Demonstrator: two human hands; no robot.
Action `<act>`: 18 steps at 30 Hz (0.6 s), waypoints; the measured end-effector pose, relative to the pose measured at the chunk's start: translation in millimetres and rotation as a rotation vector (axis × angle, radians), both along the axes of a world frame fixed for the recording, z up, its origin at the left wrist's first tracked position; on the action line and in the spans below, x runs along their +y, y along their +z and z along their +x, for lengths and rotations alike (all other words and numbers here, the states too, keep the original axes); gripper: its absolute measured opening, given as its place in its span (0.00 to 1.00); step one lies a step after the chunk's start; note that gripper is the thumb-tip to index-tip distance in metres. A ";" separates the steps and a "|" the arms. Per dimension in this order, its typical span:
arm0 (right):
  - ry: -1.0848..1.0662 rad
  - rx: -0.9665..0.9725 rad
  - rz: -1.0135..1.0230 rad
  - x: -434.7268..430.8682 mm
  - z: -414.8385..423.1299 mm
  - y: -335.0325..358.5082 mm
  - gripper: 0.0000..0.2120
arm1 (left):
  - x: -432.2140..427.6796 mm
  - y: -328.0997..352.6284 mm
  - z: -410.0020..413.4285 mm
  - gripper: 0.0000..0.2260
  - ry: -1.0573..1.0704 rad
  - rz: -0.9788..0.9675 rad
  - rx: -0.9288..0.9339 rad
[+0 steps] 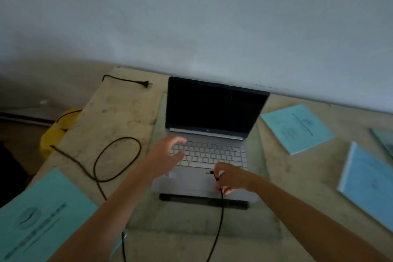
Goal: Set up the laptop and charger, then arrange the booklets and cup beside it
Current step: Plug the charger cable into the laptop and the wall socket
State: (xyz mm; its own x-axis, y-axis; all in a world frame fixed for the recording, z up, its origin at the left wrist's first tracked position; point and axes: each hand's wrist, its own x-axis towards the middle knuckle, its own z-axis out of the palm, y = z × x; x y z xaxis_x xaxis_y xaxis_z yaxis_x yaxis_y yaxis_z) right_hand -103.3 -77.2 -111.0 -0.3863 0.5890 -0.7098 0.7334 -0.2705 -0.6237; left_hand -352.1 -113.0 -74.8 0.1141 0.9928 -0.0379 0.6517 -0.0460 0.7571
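Silver and open, the laptop (209,149) sits mid-table (119,112) with its screen dark, and over its palm rest the right hand (230,181) pinches the charger's barrel plug (209,173), tip pointing left across the machine. The left hand (168,153) hovers with fingers spread above the keyboard's left edge, nearer that side. Black cable (119,155) loops on the bare tabletop to the left, its wall plug (145,84) lying loose near the far edge, while blue booklets (297,128) lie well apart on both sides.

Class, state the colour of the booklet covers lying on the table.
Light blue-green, with dark printed text; the head view shows it best on the booklet right of the laptop.
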 end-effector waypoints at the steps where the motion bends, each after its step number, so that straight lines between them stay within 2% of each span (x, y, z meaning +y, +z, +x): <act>1: -0.033 -0.019 -0.001 -1.5 17.9 0.4 0.11 | 5.0 -1.1 13.3 0.17 -0.024 -0.010 -0.001; 6: -0.280 -0.007 0.001 0.8 90.0 -0.9 0.21 | 18.5 -17.8 87.3 0.20 -0.126 -0.082 0.026; 11: -0.713 0.092 0.090 29.8 122.7 -16.2 0.15 | 32.0 -39.5 141.7 0.25 -0.140 -0.167 0.028; 15: -0.788 0.146 0.141 59.2 133.7 -34.9 0.12 | 48.0 -53.2 165.5 0.27 -0.116 -0.203 0.040; 18: -0.788 0.105 0.245 84.9 135.6 -53.5 0.11 | 62.3 -64.5 174.3 0.28 -0.115 -0.173 0.100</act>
State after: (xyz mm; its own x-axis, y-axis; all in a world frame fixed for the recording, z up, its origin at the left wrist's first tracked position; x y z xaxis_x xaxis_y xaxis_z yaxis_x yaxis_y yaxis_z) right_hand 32.3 7.7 -164.5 0.1462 0.8478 -0.5098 0.3204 -0.5281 -0.7864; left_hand -177.8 -50.6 -139.3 0.2135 0.9510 -0.2236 0.7219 0.0006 0.6920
